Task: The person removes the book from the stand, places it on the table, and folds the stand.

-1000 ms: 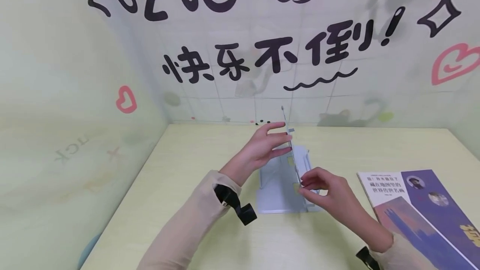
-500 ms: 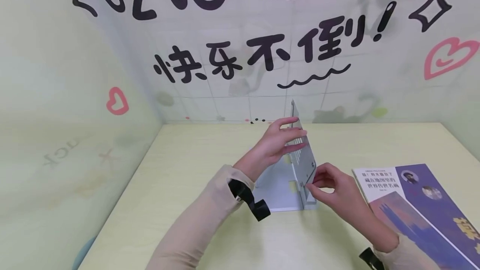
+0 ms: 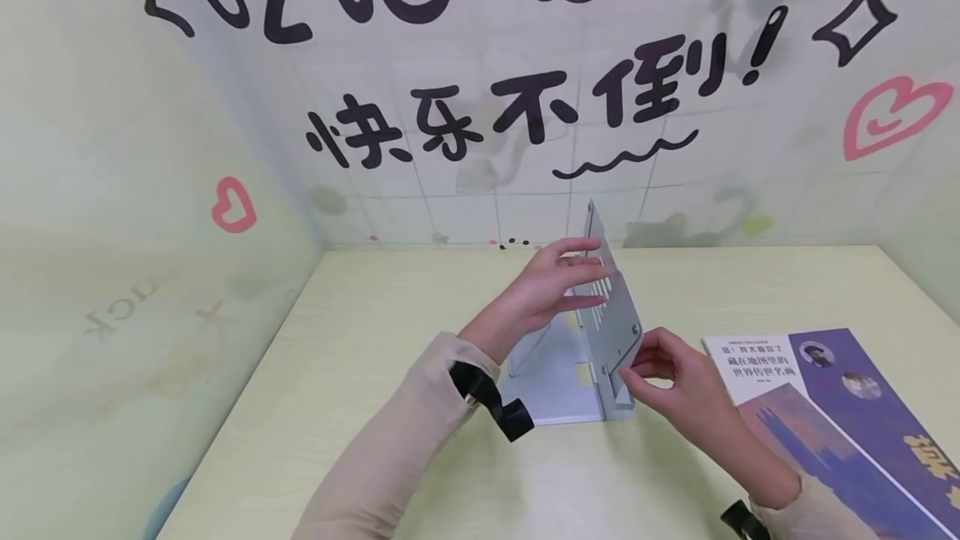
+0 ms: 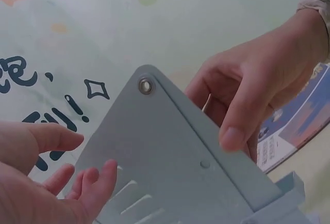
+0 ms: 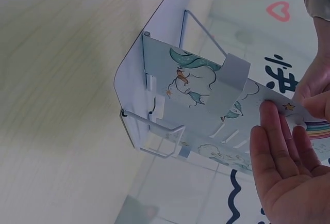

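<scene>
A pale blue metal book stand [image 3: 621, 317] stands on the table, its panel raised from a flat base [image 3: 551, 398]. The panel has slots and a rivet [image 4: 146, 85]; its other face bears a cartoon print [image 5: 193, 79]. My right hand [image 3: 678, 386] pinches the panel's near edge, thumb on the slotted face and fingers behind, over the print. My left hand [image 3: 536, 294] is at the slotted face with fingers extended and spread; whether they touch is unclear. Wire supports [image 5: 165, 126] and a flat clip [image 5: 234, 77] show in the right wrist view.
A purple and white book [image 3: 855, 407] lies on the table [image 3: 300, 407] to the right of the stand. Behind the table rises a wall covering [image 3: 450, 215] with black lettering. Another wall [image 3: 112, 273] stands at the left.
The panel has tilted to the right, so its slotted face shows where only its edge did. Both hands have moved right with it, and the head view has turned slightly.
</scene>
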{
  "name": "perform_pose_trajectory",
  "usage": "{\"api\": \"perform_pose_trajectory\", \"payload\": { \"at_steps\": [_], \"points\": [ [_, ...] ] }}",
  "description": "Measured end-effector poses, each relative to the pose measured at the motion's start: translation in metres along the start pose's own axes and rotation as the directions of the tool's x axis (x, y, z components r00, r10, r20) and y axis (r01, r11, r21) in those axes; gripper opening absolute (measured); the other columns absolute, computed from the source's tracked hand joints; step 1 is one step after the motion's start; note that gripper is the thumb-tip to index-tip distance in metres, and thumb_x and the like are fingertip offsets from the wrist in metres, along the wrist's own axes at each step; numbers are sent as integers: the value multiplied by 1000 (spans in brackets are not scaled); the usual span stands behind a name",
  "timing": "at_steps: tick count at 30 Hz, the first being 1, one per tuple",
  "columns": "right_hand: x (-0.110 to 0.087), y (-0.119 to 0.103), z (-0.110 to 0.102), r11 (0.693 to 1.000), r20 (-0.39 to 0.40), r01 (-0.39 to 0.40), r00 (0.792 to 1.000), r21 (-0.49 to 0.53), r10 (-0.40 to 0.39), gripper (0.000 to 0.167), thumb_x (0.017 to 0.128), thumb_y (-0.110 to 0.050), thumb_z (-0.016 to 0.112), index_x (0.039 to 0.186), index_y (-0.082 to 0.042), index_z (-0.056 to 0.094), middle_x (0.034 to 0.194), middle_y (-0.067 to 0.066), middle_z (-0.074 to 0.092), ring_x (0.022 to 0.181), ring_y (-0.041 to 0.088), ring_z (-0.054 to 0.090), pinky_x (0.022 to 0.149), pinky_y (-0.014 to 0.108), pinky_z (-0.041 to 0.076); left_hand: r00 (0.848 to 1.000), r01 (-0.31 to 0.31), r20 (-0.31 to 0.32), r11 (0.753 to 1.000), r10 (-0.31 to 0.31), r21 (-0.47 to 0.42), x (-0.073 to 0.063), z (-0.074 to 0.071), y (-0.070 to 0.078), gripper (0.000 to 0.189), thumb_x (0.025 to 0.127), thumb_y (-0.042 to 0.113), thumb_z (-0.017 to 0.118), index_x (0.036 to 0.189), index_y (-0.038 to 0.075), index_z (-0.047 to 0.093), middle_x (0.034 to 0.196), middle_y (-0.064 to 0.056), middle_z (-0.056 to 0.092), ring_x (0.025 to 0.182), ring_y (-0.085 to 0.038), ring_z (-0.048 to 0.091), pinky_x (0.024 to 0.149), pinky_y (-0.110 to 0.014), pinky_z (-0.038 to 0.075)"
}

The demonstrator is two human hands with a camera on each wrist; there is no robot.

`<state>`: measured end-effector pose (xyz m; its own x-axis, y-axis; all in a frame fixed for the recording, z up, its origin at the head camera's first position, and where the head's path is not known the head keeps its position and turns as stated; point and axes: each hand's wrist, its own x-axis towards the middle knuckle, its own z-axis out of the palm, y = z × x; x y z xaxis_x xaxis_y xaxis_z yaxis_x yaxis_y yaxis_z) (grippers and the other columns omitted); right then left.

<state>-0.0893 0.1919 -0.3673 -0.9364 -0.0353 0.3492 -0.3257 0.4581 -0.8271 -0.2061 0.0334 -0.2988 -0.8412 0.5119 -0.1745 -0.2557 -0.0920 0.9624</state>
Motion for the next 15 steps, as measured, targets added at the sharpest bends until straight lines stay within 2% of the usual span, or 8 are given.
{"api": "perform_pose_trajectory", "payload": {
  "at_steps": [3, 8, 15],
  "points": [
    [0, 0, 0, 1000, -5, -4, 1000, 2, 4, 21, 76, 1, 71, 92, 1, 56, 81, 5, 62, 68, 7, 61, 65, 16, 50, 1000, -13, 5, 997, 12, 80, -4, -11, -1, 41, 87, 4, 61, 126, 6, 50, 115, -14, 55, 104, -26, 55, 79, -39, 52],
    [0, -1, 0, 1000, -1, -9, 1000, 21, 9, 21, 76, 3, 70, 92, 2, 56, 81, 7, 62, 68, 7, 61, 64, 15, 50, 999, -29, -31, 976, 37, 214, -12, -32, -6, 36, 87, 4, 61, 122, 4, 51, 110, -16, 59, 97, -22, 59, 81, -36, 52],
    [0, -2, 1, 1000, 6, -10, 1000, 10, 10, 21, 76, 2, 70, 92, 1, 56, 80, 6, 62, 68, 7, 61, 63, 15, 50, 994, 33, -105, 941, 3, 336, -20, -64, -24, 35, 85, 0, 62, 119, 0, 53, 100, -14, 61, 94, -24, 60, 81, -37, 52]
  ]
}}
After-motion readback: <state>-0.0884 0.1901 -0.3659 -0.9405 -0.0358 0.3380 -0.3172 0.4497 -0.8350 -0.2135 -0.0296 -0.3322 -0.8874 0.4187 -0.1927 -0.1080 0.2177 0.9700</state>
